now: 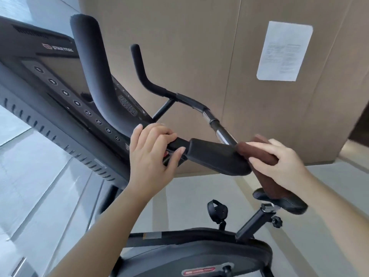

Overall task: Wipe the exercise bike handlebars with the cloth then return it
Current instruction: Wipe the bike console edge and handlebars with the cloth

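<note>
Clasped in the right hand (pixel 279 162) is a brown cloth (pixel 265 166), fingers curled over its upper fold and pressing it against the rear end of the padded elbow rest (pixel 215 156) on the exercise bike handlebars (pixel 151 84). The cloth's lower part hangs down from the hand, in front of the black saddle (pixel 289 202). Further forward on the same bar, the left hand (pixel 151 154) wraps around the handlebar just ahead of the pad, fingers closed over the top and thumb underneath, near a small red part. Two black foam-covered grips rise from the handlebars, the near one thick and curved, the far one thinner. A chrome section of tube (pixel 221 132) runs from the far grip toward the cloth. Behind the left hand sits a treadmill console (pixel 60 80) with numbered round buttons. A printed sheet of paper (pixel 285 50) is fixed to the tan wall panel (pixel 189 47).
</note>
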The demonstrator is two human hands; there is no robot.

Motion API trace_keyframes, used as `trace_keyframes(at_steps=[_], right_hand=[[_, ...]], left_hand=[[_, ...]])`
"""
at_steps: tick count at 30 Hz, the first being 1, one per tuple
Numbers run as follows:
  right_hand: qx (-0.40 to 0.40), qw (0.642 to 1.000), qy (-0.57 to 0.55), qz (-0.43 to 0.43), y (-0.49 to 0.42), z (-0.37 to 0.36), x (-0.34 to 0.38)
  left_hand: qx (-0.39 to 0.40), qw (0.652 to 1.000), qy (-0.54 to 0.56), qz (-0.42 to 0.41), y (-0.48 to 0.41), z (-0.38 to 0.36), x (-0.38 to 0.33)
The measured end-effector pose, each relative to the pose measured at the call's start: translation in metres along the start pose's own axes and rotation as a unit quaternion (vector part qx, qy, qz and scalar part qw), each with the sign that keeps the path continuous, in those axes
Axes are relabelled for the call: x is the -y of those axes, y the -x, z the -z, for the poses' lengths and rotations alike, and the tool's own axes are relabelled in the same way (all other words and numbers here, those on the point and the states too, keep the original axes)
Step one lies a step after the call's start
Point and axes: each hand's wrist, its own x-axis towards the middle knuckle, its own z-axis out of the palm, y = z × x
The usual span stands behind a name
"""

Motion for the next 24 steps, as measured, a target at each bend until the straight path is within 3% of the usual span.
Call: trace_keyframes(at_steps=[5, 8, 12, 19, 24], right_hand=[[-0.185, 0.98, -0.021, -0.063, 0.013, -0.028, 0.029], [-0.305, 0.949, -0.063, -0.045, 0.01, -0.056, 0.073], [-0.419, 0.907, -0.032, -0.022, 0.006, -0.105, 0.119], [-0.435, 0.887, 0.153, 0.035, 0.006, -0.123, 0.109], [-0.442, 0.88, 0.163, 0.054, 0.014, -0.113, 0.087]], left_hand=[[-0.002, 1.0, 0.021, -0.003, 0.0, 0.001, 0.004], [-0.002, 1.0, 0.024, -0.008, 0.001, 0.001, 0.006], [-0.022, 0.999, 0.041, -0.003, 0.001, -0.004, 0.006], [-0.015, 0.998, 0.044, -0.029, 0.002, -0.003, 0.011], [-0.003, 0.999, 0.037, -0.038, 0.001, 0.0, 0.012]])
